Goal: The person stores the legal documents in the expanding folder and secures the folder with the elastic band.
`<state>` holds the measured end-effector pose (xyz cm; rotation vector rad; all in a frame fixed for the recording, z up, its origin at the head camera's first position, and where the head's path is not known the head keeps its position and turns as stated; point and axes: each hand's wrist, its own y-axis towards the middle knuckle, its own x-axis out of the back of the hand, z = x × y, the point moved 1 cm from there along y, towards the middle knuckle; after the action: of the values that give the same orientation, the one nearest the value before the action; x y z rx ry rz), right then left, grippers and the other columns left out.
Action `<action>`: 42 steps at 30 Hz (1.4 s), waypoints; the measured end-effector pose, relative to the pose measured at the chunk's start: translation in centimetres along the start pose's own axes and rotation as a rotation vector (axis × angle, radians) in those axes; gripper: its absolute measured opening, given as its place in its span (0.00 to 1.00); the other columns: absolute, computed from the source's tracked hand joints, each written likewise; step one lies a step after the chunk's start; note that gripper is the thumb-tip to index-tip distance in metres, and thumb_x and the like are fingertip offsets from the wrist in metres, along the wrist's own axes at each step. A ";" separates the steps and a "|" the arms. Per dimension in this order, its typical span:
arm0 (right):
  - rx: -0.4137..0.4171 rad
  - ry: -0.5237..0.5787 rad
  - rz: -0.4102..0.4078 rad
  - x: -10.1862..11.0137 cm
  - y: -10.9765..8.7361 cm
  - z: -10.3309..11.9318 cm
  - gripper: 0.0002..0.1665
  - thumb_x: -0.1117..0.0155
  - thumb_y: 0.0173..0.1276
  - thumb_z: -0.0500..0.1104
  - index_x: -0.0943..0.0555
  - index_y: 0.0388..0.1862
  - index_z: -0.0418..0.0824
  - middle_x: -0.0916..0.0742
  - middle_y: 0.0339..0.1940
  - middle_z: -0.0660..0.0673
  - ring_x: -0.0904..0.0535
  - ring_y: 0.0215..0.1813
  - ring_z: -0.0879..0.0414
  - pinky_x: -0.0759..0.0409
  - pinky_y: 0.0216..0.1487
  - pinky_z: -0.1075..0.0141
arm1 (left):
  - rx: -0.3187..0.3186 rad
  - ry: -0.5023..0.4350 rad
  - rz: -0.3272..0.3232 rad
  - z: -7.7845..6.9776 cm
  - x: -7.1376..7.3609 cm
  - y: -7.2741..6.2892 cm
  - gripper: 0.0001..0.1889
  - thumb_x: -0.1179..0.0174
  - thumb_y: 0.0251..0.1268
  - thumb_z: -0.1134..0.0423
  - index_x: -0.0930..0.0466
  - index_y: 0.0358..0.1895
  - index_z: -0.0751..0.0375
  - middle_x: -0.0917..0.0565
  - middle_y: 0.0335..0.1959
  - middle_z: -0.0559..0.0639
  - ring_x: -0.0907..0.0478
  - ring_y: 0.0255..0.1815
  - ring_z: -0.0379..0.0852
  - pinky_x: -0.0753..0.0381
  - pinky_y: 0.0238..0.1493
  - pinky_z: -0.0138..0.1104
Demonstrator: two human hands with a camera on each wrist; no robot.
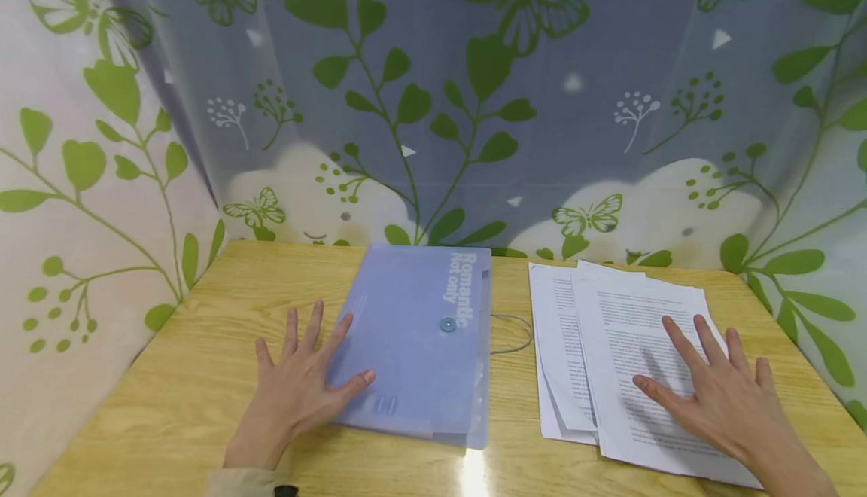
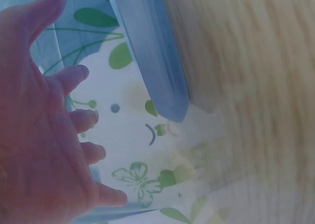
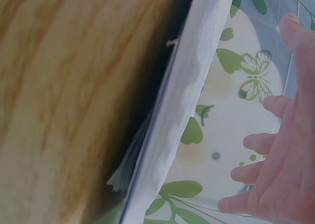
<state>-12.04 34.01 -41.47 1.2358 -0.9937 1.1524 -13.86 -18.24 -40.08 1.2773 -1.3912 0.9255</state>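
A translucent blue document folder point(image 1: 406, 331) lies on the wooden table, with a round button and a grey elastic cord loop point(image 1: 521, 335) at its right side. My left hand point(image 1: 298, 384) is spread over the folder's left edge, fingers apart and holding nothing; the left wrist view shows a gap between its palm and the folder point(image 2: 152, 51). To the right lie overlapping stacks of printed paper point(image 1: 630, 361). Above them my right hand point(image 1: 725, 399) spreads its fingers, casting a shadow on the top sheet. In the right wrist view that hand hangs apart from the paper stack point(image 3: 182, 96).
The light wooden table point(image 1: 203, 331) carries the folder and papers. A curtain point(image 1: 433, 105) printed with green leaves and butterflies stands along the table's back and both sides. Bare wood shows between the folder and the papers.
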 end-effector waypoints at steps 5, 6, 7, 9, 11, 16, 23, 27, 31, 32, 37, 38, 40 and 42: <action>-0.001 0.008 0.001 0.0 0.0 0.0 0.60 0.41 0.64 0.76 0.46 0.84 0.48 0.38 0.77 0.20 0.45 0.71 0.13 0.47 0.56 0.19 | 0.000 0.004 -0.007 0.1 0.0 0.0 0.46 0.51 0.64 0.24 0.43 0.82 0.41 0.51 0.85 0.61 0.59 0.83 0.75 0.57 0.64 0.83; -0.002 0.009 0.002 0.0 0.0 0.0 0.60 0.41 0.64 0.76 0.46 0.84 0.48 0.38 0.77 0.20 0.45 0.71 0.13 0.47 0.56 0.19 | 0.000 0.005 -0.009 0.1 0.0 0.0 0.46 0.51 0.64 0.24 0.43 0.82 0.41 0.51 0.85 0.61 0.59 0.82 0.75 0.56 0.64 0.83; -0.004 0.011 0.002 0.0 0.0 0.0 0.60 0.41 0.63 0.76 0.46 0.84 0.48 0.38 0.77 0.20 0.45 0.71 0.13 0.47 0.56 0.19 | 0.002 0.002 -0.005 0.1 0.0 0.0 0.46 0.51 0.64 0.24 0.43 0.82 0.41 0.51 0.85 0.61 0.59 0.83 0.75 0.57 0.64 0.83; -0.012 0.013 0.013 0.0 0.0 0.0 0.60 0.41 0.64 0.77 0.46 0.84 0.48 0.38 0.77 0.20 0.46 0.71 0.13 0.47 0.56 0.18 | 0.003 0.001 -0.006 0.1 0.0 0.1 0.46 0.51 0.64 0.23 0.43 0.82 0.41 0.51 0.85 0.61 0.59 0.83 0.75 0.56 0.65 0.83; -0.018 0.011 0.029 0.0 0.0 0.0 0.60 0.42 0.64 0.77 0.46 0.84 0.47 0.39 0.77 0.20 0.46 0.71 0.13 0.48 0.57 0.18 | 0.004 0.002 -0.005 0.1 0.0 0.2 0.47 0.52 0.64 0.23 0.43 0.82 0.41 0.50 0.84 0.62 0.59 0.83 0.75 0.56 0.65 0.82; -0.020 0.013 0.058 0.1 0.0 0.0 0.60 0.43 0.64 0.78 0.45 0.84 0.46 0.39 0.77 0.20 0.47 0.72 0.13 0.49 0.57 0.17 | 0.002 0.010 -0.009 0.0 0.0 0.3 0.47 0.51 0.64 0.23 0.42 0.81 0.42 0.48 0.84 0.63 0.58 0.82 0.75 0.54 0.65 0.82; 0.008 0.033 0.047 0.1 0.1 0.5 0.58 0.41 0.64 0.77 0.43 0.83 0.46 0.37 0.77 0.21 0.45 0.71 0.13 0.46 0.56 0.17 | -0.024 0.004 -0.036 -0.1 0.0 0.5 0.46 0.49 0.64 0.25 0.40 0.81 0.44 0.45 0.83 0.64 0.53 0.82 0.75 0.49 0.66 0.80; 0.024 0.066 0.039 0.1 0.2 1.0 0.58 0.40 0.64 0.75 0.43 0.83 0.47 0.37 0.77 0.22 0.45 0.73 0.14 0.46 0.58 0.19 | -0.043 -0.012 -0.051 -0.3 0.0 0.7 0.45 0.48 0.64 0.26 0.40 0.81 0.44 0.44 0.82 0.64 0.52 0.82 0.74 0.47 0.66 0.79; 0.041 0.106 0.047 0.2 0.3 1.5 0.57 0.40 0.65 0.74 0.44 0.84 0.49 0.38 0.79 0.23 0.45 0.74 0.15 0.46 0.61 0.19 | -0.069 -0.035 -0.072 -0.6 -0.2 1.0 0.44 0.46 0.64 0.28 0.38 0.80 0.44 0.42 0.82 0.63 0.49 0.81 0.73 0.45 0.67 0.78; 0.046 0.113 0.049 0.3 0.3 1.7 0.57 0.40 0.65 0.74 0.44 0.84 0.50 0.38 0.79 0.24 0.45 0.74 0.16 0.46 0.61 0.19 | -0.077 -0.040 -0.080 -0.6 -0.2 1.1 0.44 0.45 0.64 0.28 0.37 0.80 0.44 0.41 0.82 0.63 0.48 0.81 0.73 0.44 0.67 0.77; 0.075 0.142 0.028 0.5 0.6 2.7 0.56 0.38 0.64 0.73 0.43 0.84 0.52 0.38 0.81 0.27 0.44 0.76 0.20 0.45 0.62 0.20 | -0.111 -0.064 -0.095 -1.0 -0.3 1.4 0.43 0.44 0.63 0.29 0.36 0.79 0.42 0.40 0.81 0.61 0.45 0.81 0.71 0.41 0.68 0.75; 0.085 0.145 0.021 0.5 0.7 2.9 0.55 0.37 0.64 0.73 0.42 0.83 0.51 0.37 0.81 0.28 0.43 0.76 0.21 0.44 0.62 0.21 | -0.115 -0.070 -0.089 -1.0 -0.4 1.5 0.43 0.44 0.64 0.29 0.37 0.79 0.42 0.40 0.82 0.61 0.46 0.81 0.71 0.41 0.68 0.75; 0.105 0.149 0.013 0.5 0.9 3.3 0.54 0.36 0.64 0.72 0.40 0.83 0.51 0.36 0.80 0.28 0.41 0.76 0.21 0.42 0.62 0.21 | -0.129 -0.083 -0.083 -1.2 -0.4 1.7 0.42 0.44 0.64 0.30 0.36 0.79 0.43 0.40 0.82 0.61 0.45 0.81 0.71 0.40 0.67 0.75; 0.126 0.150 0.013 0.4 1.1 3.8 0.53 0.35 0.64 0.71 0.38 0.82 0.50 0.34 0.79 0.29 0.40 0.75 0.22 0.41 0.62 0.21 | -0.141 -0.100 -0.069 -1.4 -0.5 1.9 0.43 0.43 0.64 0.30 0.36 0.79 0.43 0.41 0.82 0.61 0.45 0.81 0.71 0.40 0.67 0.75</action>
<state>-12.89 30.27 -40.48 1.2230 -0.8285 1.3147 -15.48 -16.49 -40.06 1.2702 -1.4539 0.7129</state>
